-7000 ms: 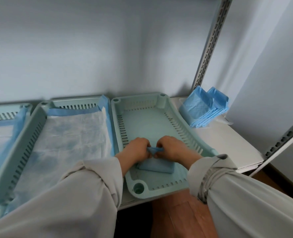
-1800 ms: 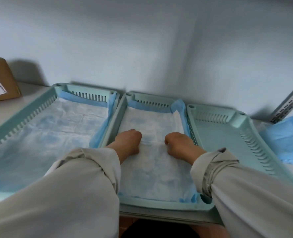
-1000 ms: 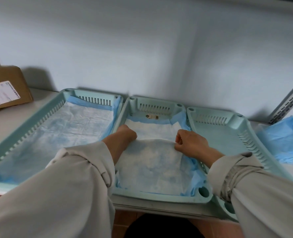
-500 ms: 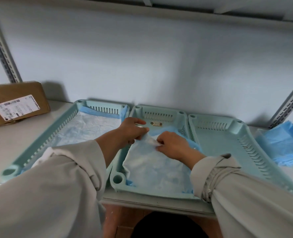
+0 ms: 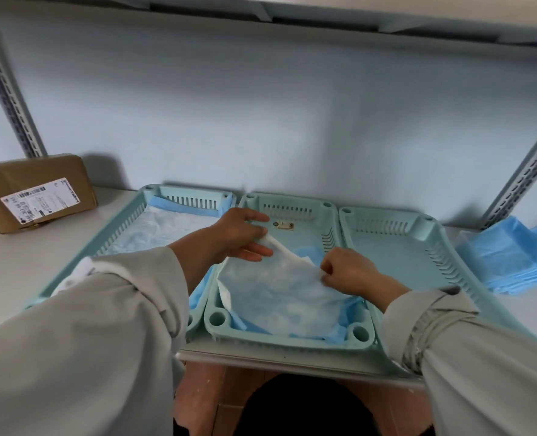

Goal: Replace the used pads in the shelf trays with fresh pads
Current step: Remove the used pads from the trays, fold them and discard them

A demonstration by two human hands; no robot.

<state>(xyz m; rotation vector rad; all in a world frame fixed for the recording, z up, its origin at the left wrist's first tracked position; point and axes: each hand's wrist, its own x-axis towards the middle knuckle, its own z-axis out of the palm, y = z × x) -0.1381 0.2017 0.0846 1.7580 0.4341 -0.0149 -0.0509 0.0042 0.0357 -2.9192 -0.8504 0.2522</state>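
Three pale green trays stand side by side on the shelf. In the middle tray [image 5: 287, 342] lies a used white pad with blue backing [image 5: 276, 297], its far half folded back toward me. My left hand [image 5: 240, 236] pinches the pad's folded far-left corner. My right hand [image 5: 347, 272] grips the folded edge on the right side. The far end of the middle tray's floor is bare. The left tray [image 5: 125, 221] still holds a flat pad [image 5: 163, 228]. The right tray [image 5: 396, 250] holds no pad. A stack of folded blue fresh pads [image 5: 512, 256] lies at the far right.
A brown cardboard parcel [image 5: 37, 191] with a white label sits at the shelf's back left. Slotted metal uprights [image 5: 9, 89] stand at both sides, and an upper shelf [image 5: 292, 11] runs overhead. The wall stands close behind the trays.
Seven seconds ago both hands rolled a pad in the right tray. They then pressed on the middle tray's pad, lifted its far edge and have folded it back toward me.
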